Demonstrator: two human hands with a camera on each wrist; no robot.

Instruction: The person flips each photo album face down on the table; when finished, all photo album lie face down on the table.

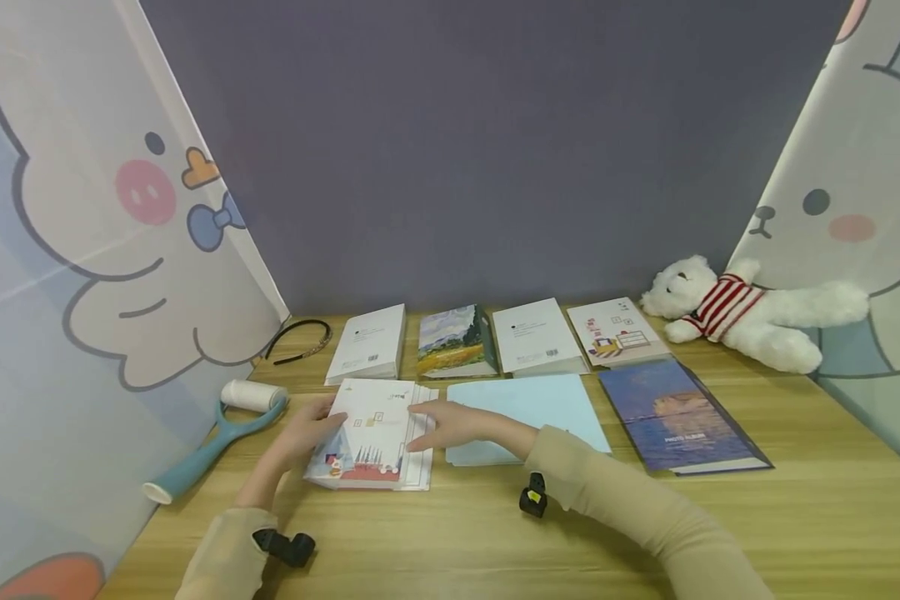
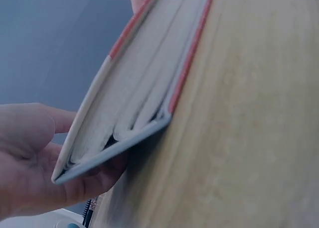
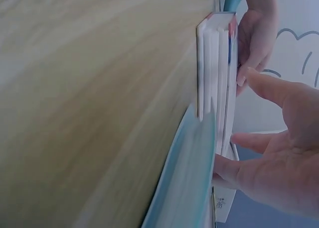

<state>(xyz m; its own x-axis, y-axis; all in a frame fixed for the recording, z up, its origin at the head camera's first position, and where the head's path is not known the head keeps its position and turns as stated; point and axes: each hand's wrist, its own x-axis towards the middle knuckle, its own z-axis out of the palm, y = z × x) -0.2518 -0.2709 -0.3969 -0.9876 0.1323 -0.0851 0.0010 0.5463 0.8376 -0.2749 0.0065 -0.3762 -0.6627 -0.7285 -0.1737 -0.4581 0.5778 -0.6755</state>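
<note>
A: Album with illustrated white cover [image 1: 370, 433]: where does it lie?
B: Flat on the wooden desk [image 1: 795, 517], front left, its right edge overlapping a pale blue folder [image 1: 528, 412].

A: Hands, state?
B: Left hand [image 1: 307, 433] at the album's left edge, fingers curled under it and thumb on top, gripping it, as the left wrist view [image 2: 30, 158] shows. Right hand [image 1: 450, 425] at the right edge, fingers stretched out flat and touching the cover; the right wrist view [image 3: 279, 153] shows them spread against the page block.

A: Row behind?
B: Four albums, left to right: plain white [image 1: 367, 343], landscape painting [image 1: 453, 342], plain white [image 1: 536, 337], furniture drawing [image 1: 617, 331].

A: Further items?
B: Dark blue photo album [image 1: 678, 417], right of the folder. Teal lint roller [image 1: 210, 446], left of the hands. Black headband [image 1: 297, 337], back left. White plush bear in striped jumper [image 1: 750, 312], back right.
</note>
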